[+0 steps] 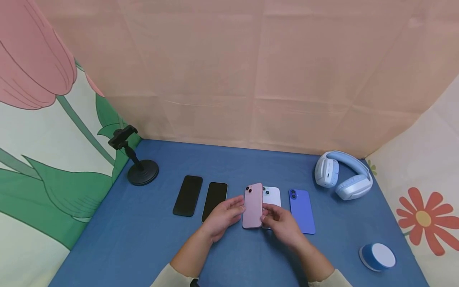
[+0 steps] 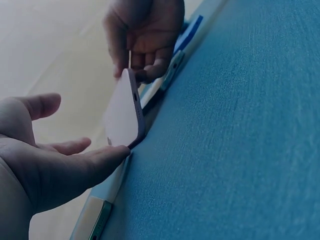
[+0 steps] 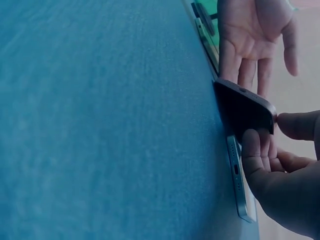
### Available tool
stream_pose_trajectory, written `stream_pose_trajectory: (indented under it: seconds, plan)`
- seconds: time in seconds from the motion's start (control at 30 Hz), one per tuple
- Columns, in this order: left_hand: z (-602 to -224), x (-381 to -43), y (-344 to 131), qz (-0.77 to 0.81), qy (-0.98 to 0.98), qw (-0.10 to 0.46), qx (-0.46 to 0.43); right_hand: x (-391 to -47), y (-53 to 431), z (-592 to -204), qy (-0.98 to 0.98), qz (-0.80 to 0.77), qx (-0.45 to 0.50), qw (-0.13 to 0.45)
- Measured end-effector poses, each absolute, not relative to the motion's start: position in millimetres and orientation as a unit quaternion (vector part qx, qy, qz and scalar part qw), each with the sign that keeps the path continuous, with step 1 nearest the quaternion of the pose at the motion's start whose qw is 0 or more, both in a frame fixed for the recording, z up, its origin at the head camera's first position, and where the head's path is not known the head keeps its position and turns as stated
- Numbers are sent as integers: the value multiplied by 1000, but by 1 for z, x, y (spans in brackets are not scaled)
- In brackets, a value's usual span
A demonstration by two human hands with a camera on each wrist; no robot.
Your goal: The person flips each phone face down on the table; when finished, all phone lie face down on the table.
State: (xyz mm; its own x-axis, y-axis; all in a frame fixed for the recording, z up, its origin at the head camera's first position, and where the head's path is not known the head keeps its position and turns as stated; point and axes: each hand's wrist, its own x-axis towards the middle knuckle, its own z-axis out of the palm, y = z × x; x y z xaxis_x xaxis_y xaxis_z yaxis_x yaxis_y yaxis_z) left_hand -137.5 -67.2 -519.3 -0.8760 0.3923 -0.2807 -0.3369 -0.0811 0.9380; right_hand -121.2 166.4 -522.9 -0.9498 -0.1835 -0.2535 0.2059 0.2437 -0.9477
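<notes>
A pink smartphone [image 1: 252, 205], its back with two lenses facing up, is tilted above the blue cloth. My right hand [image 1: 282, 225] pinches its right edge between thumb and fingers. At the opposite edge, my left hand [image 1: 223, 218] has its fingers extended, fingertips at the phone's side and thumb held apart in the left wrist view. The dark screen side [image 3: 242, 110] of the pink phone shows from below in the right wrist view. Partly covered by it and my right hand lies a white smartphone [image 1: 271, 195]. A violet-blue smartphone [image 1: 302, 211] lies right of that, back up.
Two smartphones lie screen up on the left, a black one [image 1: 188, 196] and another [image 1: 215, 196] beside my left hand. A black phone stand [image 1: 142, 172] is at the far left. Light-blue headphones [image 1: 344, 173] sit back right, and a round blue-and-white object [image 1: 377, 257] front right.
</notes>
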Motion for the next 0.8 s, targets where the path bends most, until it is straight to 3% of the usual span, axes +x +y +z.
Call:
stream_pose_trajectory:
  seconds: [0.8]
  plan:
    - [-519, -140, -79, 731, 640, 237, 9, -127, 150, -529, 803, -582, 20, 125]
